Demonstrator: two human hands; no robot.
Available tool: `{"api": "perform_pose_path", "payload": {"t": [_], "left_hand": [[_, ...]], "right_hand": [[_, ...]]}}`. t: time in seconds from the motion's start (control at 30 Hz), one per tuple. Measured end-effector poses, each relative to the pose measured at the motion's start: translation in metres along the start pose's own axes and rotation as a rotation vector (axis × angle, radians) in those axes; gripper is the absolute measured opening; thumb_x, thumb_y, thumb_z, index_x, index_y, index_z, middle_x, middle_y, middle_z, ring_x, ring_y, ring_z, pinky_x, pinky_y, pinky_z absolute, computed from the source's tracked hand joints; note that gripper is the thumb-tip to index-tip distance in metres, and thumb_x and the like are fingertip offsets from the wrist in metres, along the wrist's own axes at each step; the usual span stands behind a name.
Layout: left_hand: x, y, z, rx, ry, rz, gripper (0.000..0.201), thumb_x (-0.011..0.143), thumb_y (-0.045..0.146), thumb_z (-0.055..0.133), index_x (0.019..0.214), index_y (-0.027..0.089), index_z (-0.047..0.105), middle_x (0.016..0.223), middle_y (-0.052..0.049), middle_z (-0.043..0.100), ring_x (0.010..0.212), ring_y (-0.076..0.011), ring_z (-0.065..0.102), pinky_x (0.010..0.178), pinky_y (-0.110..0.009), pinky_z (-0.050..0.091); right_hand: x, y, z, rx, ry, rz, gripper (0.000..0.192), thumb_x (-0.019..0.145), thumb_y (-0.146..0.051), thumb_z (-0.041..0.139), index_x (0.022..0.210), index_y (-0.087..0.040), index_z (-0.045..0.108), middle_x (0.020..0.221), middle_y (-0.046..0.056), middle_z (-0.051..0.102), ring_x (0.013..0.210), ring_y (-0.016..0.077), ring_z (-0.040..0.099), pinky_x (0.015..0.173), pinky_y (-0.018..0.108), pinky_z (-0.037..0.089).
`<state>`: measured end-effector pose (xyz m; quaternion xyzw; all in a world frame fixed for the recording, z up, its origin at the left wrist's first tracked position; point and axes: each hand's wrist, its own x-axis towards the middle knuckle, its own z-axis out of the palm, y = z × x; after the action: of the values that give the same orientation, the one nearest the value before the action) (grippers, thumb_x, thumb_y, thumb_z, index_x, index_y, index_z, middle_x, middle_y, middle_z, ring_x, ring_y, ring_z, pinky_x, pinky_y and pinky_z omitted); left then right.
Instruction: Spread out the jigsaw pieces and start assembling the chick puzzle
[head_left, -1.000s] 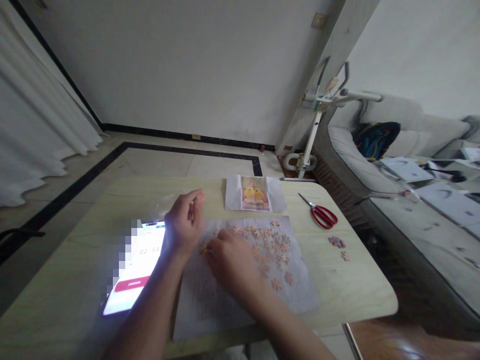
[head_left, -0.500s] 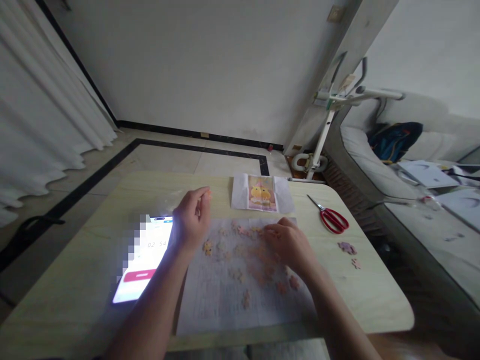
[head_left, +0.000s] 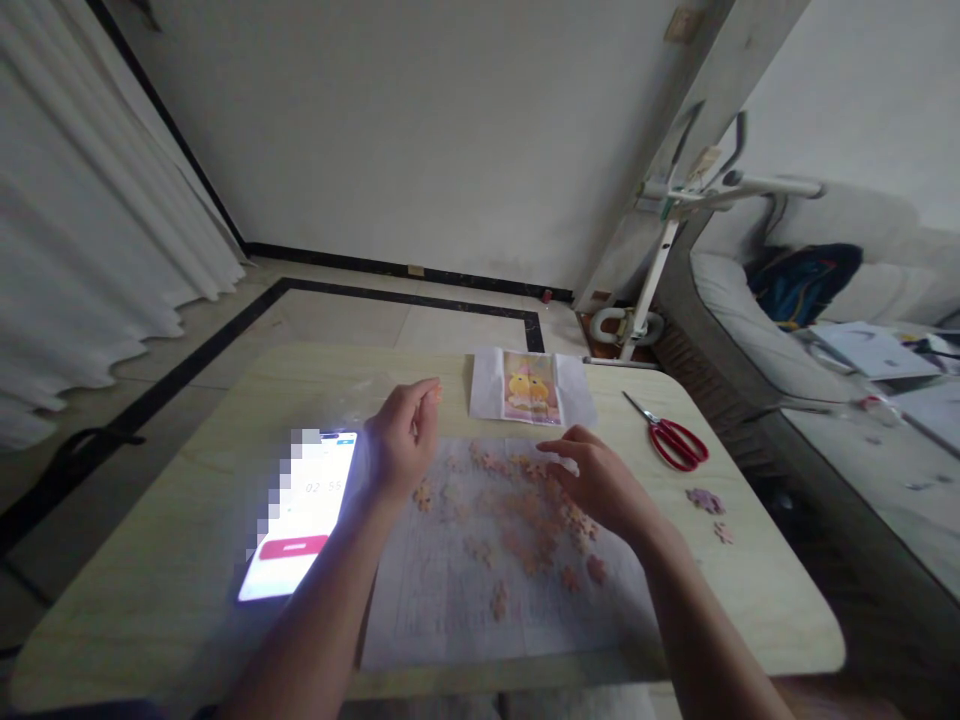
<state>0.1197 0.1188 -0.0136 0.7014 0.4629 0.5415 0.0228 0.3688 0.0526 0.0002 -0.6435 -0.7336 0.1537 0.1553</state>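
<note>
The left hand (head_left: 401,440) is raised above the left edge of the white sheet (head_left: 450,600), its fingers curled with thumb and fingertips drawn together; something small and pinkish seems pinched there, but the view is too blurred to tell what. The right hand (head_left: 600,485) lies palm down over the upper right part of the sheet, fingers loosely spread and pointing left, resting on or just above the scattered puzzle pieces (head_left: 525,520); whether it grips one cannot be told.

Left of the sheet, a lit phone (head_left: 300,530) lies flat on the pale wooden surface (head_left: 150,560), showing a red bar low on its screen. The sheet itself lies at the middle of the surface, with the pinkish-orange pieces strewn across its upper and right areas. Just beyond the sheet's far edge lies a reference picture (head_left: 531,386) of a yellow figure on white paper. Right of the sheet, red-handled scissors (head_left: 671,440) lie shut on the surface, and nearer than them, a few loose purple-pink pieces (head_left: 706,500) lie apart from the sheet.
</note>
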Motion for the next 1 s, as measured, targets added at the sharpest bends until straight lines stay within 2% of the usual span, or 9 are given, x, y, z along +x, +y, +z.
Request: {"api": "perform_pose_path", "payload": {"t": [0.17, 0.33, 0.4, 0.5, 0.6, 0.7, 0.8, 1.0], "left_hand": [[0.000, 0.010, -0.002, 0.019, -0.069, -0.012, 0.019, 0.092, 0.022, 0.050, 0.102, 0.016, 0.065, 0.089, -0.006, 0.072, 0.075, -0.0137, 0.066, 0.068, -0.024, 0.052], [-0.008, 0.017, 0.006, -0.094, -0.106, -0.085, 0.021, 0.092, 0.025, 0.050, 0.103, 0.016, 0.065, 0.092, -0.007, 0.072, 0.077, -0.0136, 0.066, 0.069, -0.023, 0.053], [-0.011, 0.020, 0.011, -0.211, -0.117, -0.185, 0.022, 0.091, 0.027, 0.052, 0.106, 0.016, 0.065, 0.093, -0.007, 0.072, 0.072, -0.0127, 0.066, 0.066, -0.023, 0.053], [-0.013, 0.027, 0.015, -0.409, -0.180, -0.385, 0.024, 0.089, 0.030, 0.055, 0.106, 0.015, 0.065, 0.084, -0.006, 0.072, 0.054, -0.0099, 0.060, 0.051, -0.020, 0.050], [-0.010, 0.035, 0.014, -0.550, -0.240, -0.500, 0.020, 0.086, 0.030, 0.058, 0.095, 0.015, 0.068, 0.072, -0.003, 0.069, 0.047, -0.0088, 0.055, 0.044, -0.019, 0.047], [-0.006, 0.040, 0.012, -0.601, -0.278, -0.580, 0.016, 0.084, 0.028, 0.059, 0.084, 0.014, 0.068, 0.062, -0.001, 0.064, 0.045, -0.0088, 0.053, 0.043, -0.019, 0.046], [-0.004, 0.042, 0.011, -0.630, -0.316, -0.656, 0.015, 0.082, 0.027, 0.061, 0.082, 0.014, 0.068, 0.058, -0.001, 0.062, 0.046, -0.0092, 0.053, 0.043, -0.019, 0.045], [-0.006, 0.051, 0.013, -0.687, -0.394, -0.744, 0.014, 0.080, 0.027, 0.064, 0.082, 0.013, 0.068, 0.072, -0.005, 0.070, 0.051, -0.0115, 0.060, 0.044, -0.021, 0.047]], "right_hand": [[-0.001, -0.001, 0.007, 0.047, -0.084, -0.055, 0.024, 0.089, -0.025, 0.057, 0.107, -0.029, 0.073, 0.089, 0.005, 0.060, 0.079, 0.0172, 0.062, 0.074, 0.028, 0.047], [0.001, -0.001, 0.010, 0.117, -0.063, -0.032, 0.016, 0.085, -0.025, 0.062, 0.095, -0.025, 0.074, 0.089, 0.003, 0.060, 0.079, 0.0156, 0.061, 0.073, 0.027, 0.046], [0.002, -0.001, 0.009, 0.135, -0.046, -0.034, 0.012, 0.084, -0.027, 0.063, 0.090, -0.022, 0.073, 0.089, 0.003, 0.060, 0.078, 0.0154, 0.061, 0.072, 0.026, 0.045], [0.003, -0.002, 0.007, 0.164, -0.038, -0.042, 0.010, 0.083, -0.024, 0.062, 0.083, -0.019, 0.070, 0.086, 0.003, 0.061, 0.074, 0.0143, 0.059, 0.069, 0.026, 0.044], [0.002, -0.003, 0.007, 0.214, -0.061, -0.043, 0.008, 0.080, -0.018, 0.061, 0.077, -0.018, 0.068, 0.079, 0.002, 0.062, 0.068, 0.0130, 0.056, 0.063, 0.024, 0.042], [0.002, -0.003, 0.007, 0.298, -0.099, 0.004, 0.007, 0.079, -0.020, 0.062, 0.074, -0.018, 0.066, 0.067, -0.001, 0.060, 0.060, 0.0118, 0.052, 0.056, 0.023, 0.037], [0.005, -0.006, 0.005, 0.482, -0.080, 0.052, 0.011, 0.079, -0.027, 0.064, 0.073, -0.018, 0.064, 0.061, -0.003, 0.058, 0.056, 0.0108, 0.049, 0.052, 0.023, 0.034], [0.021, -0.024, 0.010, 1.111, 0.015, 0.125, 0.021, 0.074, -0.034, 0.074, 0.072, -0.017, 0.061, 0.062, -0.002, 0.061, 0.055, 0.0102, 0.054, 0.055, 0.024, 0.041]]}}
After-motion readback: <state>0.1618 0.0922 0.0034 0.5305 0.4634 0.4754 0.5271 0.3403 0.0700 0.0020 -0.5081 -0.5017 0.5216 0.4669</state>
